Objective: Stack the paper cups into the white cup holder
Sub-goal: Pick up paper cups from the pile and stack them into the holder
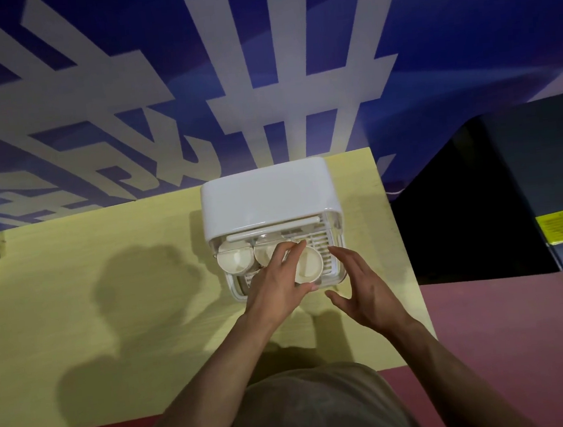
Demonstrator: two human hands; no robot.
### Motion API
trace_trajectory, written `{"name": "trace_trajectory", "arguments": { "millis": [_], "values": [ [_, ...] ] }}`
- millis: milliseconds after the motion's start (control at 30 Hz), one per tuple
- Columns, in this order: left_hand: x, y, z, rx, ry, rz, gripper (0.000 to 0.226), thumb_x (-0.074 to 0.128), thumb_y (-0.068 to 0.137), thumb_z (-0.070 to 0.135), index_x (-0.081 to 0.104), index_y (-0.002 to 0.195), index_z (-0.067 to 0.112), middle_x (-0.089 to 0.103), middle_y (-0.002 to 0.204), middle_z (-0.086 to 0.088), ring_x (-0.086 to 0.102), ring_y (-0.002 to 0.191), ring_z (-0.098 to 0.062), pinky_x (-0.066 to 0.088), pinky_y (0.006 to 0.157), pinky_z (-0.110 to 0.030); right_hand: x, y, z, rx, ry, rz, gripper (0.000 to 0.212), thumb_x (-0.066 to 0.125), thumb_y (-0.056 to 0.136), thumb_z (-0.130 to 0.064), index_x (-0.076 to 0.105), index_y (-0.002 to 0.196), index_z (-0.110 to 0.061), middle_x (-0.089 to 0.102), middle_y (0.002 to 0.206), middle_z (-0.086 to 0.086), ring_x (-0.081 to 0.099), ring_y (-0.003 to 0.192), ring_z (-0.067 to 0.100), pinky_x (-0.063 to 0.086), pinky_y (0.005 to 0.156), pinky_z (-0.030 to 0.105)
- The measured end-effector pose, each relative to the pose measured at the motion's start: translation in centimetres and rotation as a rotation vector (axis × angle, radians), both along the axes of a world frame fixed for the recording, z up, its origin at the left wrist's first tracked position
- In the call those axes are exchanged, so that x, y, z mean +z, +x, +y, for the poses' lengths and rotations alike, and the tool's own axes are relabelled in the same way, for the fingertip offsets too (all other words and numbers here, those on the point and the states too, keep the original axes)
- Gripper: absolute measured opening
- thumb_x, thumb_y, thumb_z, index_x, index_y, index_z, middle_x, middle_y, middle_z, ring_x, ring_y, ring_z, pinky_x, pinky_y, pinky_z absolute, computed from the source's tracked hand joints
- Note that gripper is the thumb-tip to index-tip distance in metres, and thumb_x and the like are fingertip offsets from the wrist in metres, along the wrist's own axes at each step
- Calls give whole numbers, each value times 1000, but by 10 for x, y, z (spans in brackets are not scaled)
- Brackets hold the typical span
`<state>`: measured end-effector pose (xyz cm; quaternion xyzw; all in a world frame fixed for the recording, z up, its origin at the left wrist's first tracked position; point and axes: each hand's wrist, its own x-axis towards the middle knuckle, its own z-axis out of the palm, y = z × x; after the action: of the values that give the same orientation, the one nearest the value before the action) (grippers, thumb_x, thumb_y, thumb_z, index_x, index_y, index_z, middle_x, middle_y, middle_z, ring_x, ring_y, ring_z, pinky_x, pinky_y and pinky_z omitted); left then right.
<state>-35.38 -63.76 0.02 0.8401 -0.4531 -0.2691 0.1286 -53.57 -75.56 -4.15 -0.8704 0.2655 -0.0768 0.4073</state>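
Left hand (274, 282) fingers (287, 250) curl around a paper cup (307, 266) over the white cup holder (268, 197) on the bench (111, 315); right hand (363, 291) spread open just beside it.

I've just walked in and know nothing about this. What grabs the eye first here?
The white cup holder at the far right of the yellow table, with paper cups in its open tray. The left hand grips one paper cup over the tray, the right hand open beside it. Behind looms a blue wall with huge white characters.
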Motion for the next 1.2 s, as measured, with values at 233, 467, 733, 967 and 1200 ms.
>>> {"name": "trace_trajectory", "arguments": {
  "millis": [233,467,733,967,1200],
  "values": [
    [-18,-2,-19,-7,-4,-18,80,70,89,53,30,156,32,37,153,10,62,119,-21,55,91,-40,1,-2,-8,-12,11,19,78,77,88,-21,38,155,-14,43,155,-2,44,142,13,31,112,10],
    [-24,-7,-24,86,-115,32,73,70,92,48,32,152,35,35,153,12,71,73,-17,58,80,-44,6,-2,-15,-29,15,30,74,74,91,-21,37,155,-17,42,155,-4,45,142,11,34,110,12],
    [-29,-6,-36,112,-142,73,75,72,91,45,31,153,33,34,156,7,73,80,-17,58,83,-44,16,-3,-16,-48,16,50,74,73,91,-19,36,156,-16,42,155,-4,45,142,11,40,114,22],
    [-25,-6,-14,67,-182,47,79,75,91,38,29,155,33,24,160,10,73,83,-14,61,76,-42,35,-2,-5,-65,-36,6,75,75,90,-16,37,155,-14,39,156,-1,42,144,14,42,115,33],
    [7,1,58,95,-353,207,51,68,97,25,51,145,29,35,154,16,70,87,-2,58,84,-31,82,32,29,-86,-95,-127,67,73,94,-19,42,153,-14,41,152,1,44,141,17,49,109,39]
  ]
}}
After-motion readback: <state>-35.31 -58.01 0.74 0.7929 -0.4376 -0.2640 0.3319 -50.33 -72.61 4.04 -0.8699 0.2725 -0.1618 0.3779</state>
